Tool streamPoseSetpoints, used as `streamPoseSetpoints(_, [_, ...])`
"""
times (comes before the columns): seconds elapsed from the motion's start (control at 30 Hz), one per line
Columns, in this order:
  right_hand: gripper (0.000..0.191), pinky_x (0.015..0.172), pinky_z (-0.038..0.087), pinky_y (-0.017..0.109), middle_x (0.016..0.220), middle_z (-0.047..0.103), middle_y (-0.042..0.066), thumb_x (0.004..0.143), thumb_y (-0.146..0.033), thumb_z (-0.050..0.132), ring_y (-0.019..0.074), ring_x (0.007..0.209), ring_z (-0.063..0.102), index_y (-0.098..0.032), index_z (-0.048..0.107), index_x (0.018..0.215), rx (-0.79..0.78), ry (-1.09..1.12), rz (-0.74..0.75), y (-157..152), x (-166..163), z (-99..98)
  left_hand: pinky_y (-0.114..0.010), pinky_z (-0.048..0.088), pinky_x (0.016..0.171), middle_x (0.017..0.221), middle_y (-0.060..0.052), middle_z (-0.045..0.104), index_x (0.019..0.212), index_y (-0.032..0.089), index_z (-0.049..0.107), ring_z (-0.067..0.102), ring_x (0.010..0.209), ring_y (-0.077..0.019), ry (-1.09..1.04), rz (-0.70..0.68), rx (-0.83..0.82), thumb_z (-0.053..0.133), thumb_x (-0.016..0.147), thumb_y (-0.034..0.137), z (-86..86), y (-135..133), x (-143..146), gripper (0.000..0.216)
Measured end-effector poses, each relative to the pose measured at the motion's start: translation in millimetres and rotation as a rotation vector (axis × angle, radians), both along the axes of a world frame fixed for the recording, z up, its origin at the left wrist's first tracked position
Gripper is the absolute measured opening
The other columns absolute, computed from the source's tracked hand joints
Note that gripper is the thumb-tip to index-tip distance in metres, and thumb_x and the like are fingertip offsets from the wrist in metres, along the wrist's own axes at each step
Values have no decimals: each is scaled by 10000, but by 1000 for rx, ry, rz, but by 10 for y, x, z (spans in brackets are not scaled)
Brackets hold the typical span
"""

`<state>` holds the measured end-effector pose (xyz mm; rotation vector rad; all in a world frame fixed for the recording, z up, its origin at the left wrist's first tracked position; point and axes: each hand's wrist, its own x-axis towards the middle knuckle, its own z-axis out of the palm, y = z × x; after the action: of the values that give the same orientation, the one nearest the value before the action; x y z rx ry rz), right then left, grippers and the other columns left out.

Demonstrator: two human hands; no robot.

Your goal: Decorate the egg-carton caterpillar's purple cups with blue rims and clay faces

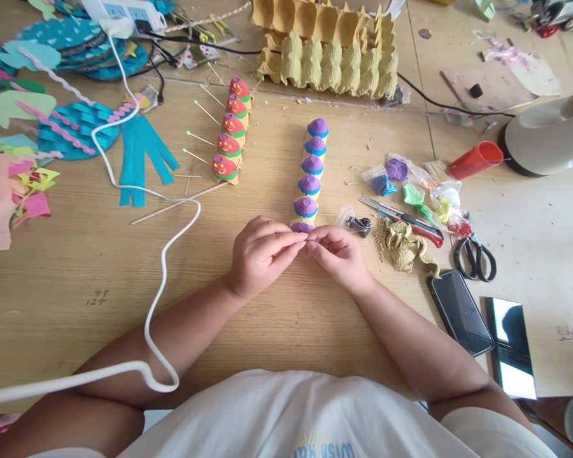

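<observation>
My left hand (270, 251) and my right hand (337, 254) meet over the table, fingertips pinched together. Whatever sits between them is too small or hidden to make out. Just beyond them runs a strip of egg-carton cups (310, 185) topped in purple with blue bands; the fingers partly cover its nearest cup. To the left stands a second row of cups (228, 145), red and green with yellow faces, with thin green-tipped sticks beside it. A small bag of black clay (358, 225) lies close to my right hand.
Bagged coloured clay (397, 169), a utility knife (405, 221), torn carton scraps (401, 245), scissors (475, 257) and a phone (461, 313) lie on the right. Egg cartons (339, 63) stand at the back. A white cable (165, 254) crosses the left side near paper crafts (79, 130).
</observation>
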<state>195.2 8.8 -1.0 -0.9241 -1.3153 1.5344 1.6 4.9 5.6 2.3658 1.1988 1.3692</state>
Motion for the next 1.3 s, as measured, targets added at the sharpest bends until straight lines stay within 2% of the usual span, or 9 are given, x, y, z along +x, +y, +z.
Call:
streamPoseSetpoints(0.37, [314,720,560,286,882,740,38,881,-512,778,140,779,657,-213,713,952,36,-35,-19,-20,3,-15,-322,526,770,872,-15,776,1024,255,781,682,780,-153,-19,0,-24,698,959,205,-9,3,5,117])
streamPoseSetpoints(0.57, [307,650,536,272,859,725,33,893,-509,762,128,713,615,-215,711,966,55,-69,-23,-34,-1,-24,-324,533,767,859,-17,780,1007,249,783,687,770,-154,-3,10,-26,692,962,214,1,3,-1,107])
streamPoseSetpoints(0.83, [282,645,530,261,887,724,35,894,-474,774,122,718,615,-217,710,988,57,-49,-20,-45,-5,-27,-322,519,772,857,-13,776,993,249,772,678,772,-154,-17,12,-17,694,962,208,-3,6,8,94])
streamPoseSetpoints(1.13, [275,612,482,257,810,692,19,922,-484,738,118,674,567,-211,707,946,87,-48,-25,-31,-3,-16,-317,516,770,870,-14,773,1012,240,769,670,777,-152,-12,2,7,707,950,183,-10,7,12,105])
streamPoseSetpoints(1.3, [302,628,501,268,819,704,25,917,-512,735,126,686,584,-212,706,933,95,-64,-27,-25,-6,-19,-313,522,775,883,-15,776,1033,233,764,675,786,-151,-15,-14,11,710,944,161,-6,4,12,126])
